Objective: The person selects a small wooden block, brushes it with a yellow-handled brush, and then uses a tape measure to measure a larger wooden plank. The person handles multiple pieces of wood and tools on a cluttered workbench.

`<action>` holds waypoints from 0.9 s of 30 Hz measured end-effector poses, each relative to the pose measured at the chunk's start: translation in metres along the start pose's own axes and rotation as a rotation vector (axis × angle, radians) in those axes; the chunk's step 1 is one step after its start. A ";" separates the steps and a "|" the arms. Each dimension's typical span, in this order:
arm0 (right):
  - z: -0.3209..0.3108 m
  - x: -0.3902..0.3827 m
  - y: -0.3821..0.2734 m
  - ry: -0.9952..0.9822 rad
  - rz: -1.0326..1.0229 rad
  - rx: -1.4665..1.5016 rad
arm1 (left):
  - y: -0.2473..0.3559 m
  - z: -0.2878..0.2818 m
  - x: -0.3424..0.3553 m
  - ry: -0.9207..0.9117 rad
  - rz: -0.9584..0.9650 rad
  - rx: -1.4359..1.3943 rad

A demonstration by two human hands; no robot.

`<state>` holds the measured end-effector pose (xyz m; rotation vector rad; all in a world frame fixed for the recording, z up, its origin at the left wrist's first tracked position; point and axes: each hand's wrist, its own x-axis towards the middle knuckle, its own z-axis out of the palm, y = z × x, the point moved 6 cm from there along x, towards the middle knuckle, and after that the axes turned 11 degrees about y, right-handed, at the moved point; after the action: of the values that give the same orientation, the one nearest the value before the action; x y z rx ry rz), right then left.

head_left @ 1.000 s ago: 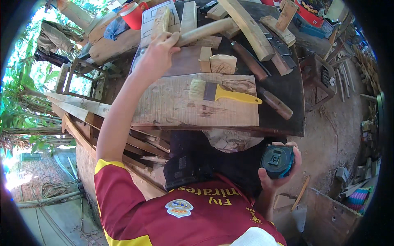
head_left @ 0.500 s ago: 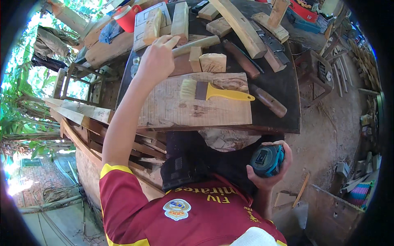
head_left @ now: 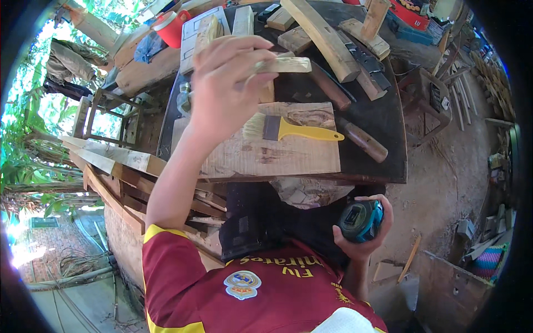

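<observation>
My left hand (head_left: 227, 83) is raised over the left part of the table, its fingers closed around a small pale wooden block (head_left: 290, 65). The block's end juts out to the right of the fingertips. Low on the right, beside my lap, my right hand (head_left: 373, 238) grips a teal and black tape measure (head_left: 360, 220). A flat wooden board (head_left: 300, 158) lies along the table's near edge. On it rests a paintbrush (head_left: 305, 130) with a yellow handle and pale bristles. Behind my left fingers another wood piece (head_left: 267, 93) shows only in part.
Wooden-handled tools (head_left: 363, 140) lie on the dark table (head_left: 395, 125) right of the board. A long timber (head_left: 322, 39) slants across the back, near a metal hand plane (head_left: 366, 64). A red jug (head_left: 171, 29) stands at the far left. Timber pieces (head_left: 127, 172) lean left of the table.
My left hand has taken hold of the small wooden block, which stood behind the board, and lifted it off the table. My right hand keeps the tape measure in about the same place.
</observation>
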<state>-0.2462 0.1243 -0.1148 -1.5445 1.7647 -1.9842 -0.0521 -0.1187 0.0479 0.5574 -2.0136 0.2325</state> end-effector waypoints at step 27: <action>0.028 0.008 -0.021 -0.073 -0.117 -0.208 | -0.002 0.014 -0.045 -0.027 -0.391 -0.238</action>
<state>-0.2198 0.1071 -0.0981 -1.7967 1.9464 -1.8140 -0.0441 -0.1125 0.0023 0.7868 -1.8784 -0.2496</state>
